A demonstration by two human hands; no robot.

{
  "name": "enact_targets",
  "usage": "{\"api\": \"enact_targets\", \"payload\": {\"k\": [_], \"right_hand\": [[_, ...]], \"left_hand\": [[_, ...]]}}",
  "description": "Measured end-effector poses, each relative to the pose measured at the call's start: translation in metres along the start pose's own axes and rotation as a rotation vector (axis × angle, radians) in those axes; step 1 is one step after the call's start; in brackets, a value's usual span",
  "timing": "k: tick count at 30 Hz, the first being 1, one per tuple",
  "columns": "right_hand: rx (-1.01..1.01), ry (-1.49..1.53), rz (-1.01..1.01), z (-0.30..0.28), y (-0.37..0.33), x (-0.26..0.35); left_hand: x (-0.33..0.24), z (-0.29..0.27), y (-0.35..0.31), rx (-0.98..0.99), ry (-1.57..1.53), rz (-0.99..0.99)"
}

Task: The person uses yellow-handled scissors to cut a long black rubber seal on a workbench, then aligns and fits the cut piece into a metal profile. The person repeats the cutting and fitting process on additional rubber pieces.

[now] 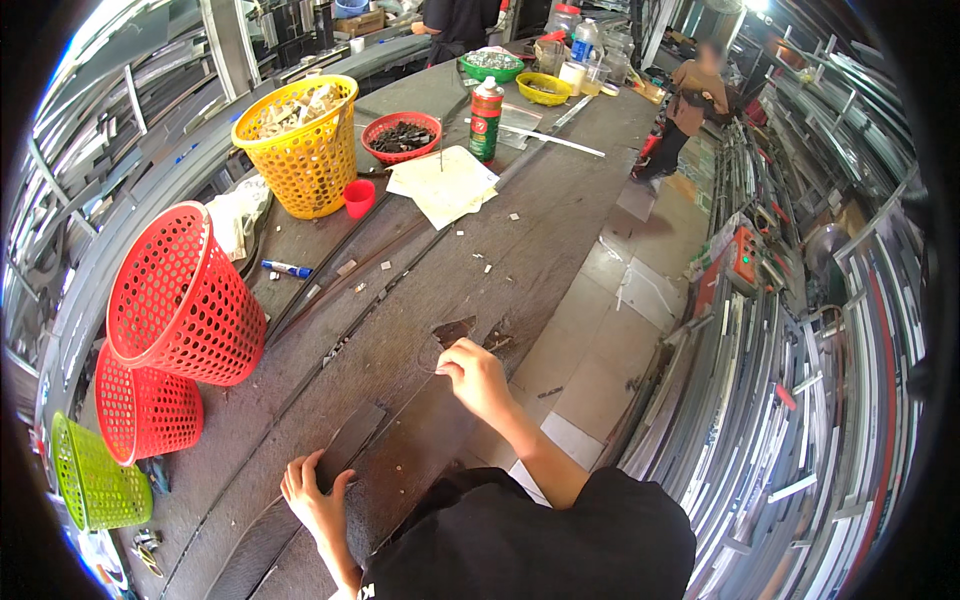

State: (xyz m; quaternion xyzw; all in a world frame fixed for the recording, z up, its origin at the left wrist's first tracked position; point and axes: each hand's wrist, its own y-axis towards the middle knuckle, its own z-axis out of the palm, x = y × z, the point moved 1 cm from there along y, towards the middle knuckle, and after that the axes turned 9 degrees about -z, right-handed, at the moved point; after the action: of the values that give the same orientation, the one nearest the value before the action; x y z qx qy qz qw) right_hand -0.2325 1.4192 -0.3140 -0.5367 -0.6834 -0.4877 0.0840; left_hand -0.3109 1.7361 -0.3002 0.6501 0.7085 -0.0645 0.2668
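My left hand rests at the near part of the work table, thumb and fingers apart. Between and just beyond them lies a flat dark strip; I cannot tell whether the hand presses on it. Beside the wrist is a dark mesh-like piece. My right hand is closed in a pinch over the table's right side. What its fingertips hold, if anything, is too small to make out; a faint thin loop shows beside them. Just past this hand is a dark brown, jagged patch on the tabletop.
Red baskets, a green basket and a filled yellow basket line the left. Farther up are a red bowl, paper sheets and a spray can. Metal profiles fill the right; a person stands beyond.
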Motion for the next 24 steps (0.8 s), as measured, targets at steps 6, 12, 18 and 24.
{"api": "enact_targets", "payload": {"k": [6, 12, 18, 24], "right_hand": [[0.209, -0.053, 0.166, 0.003, -0.001, 0.001], [0.12, -0.064, 0.085, 0.001, 0.022, 0.028], [0.241, 0.12, 0.045, 0.057, 0.027, 0.076], [0.5, 0.285, -0.021, 0.153, -0.008, 0.202]], "left_hand": [[-0.003, -0.011, -0.001, 0.119, -0.005, -0.021], [0.032, -0.074, -0.02, -0.032, 0.028, -0.227], [0.101, -0.132, -0.072, -0.249, 0.037, -0.358], [0.207, -0.194, -0.133, -0.425, 0.005, -0.464]]}}
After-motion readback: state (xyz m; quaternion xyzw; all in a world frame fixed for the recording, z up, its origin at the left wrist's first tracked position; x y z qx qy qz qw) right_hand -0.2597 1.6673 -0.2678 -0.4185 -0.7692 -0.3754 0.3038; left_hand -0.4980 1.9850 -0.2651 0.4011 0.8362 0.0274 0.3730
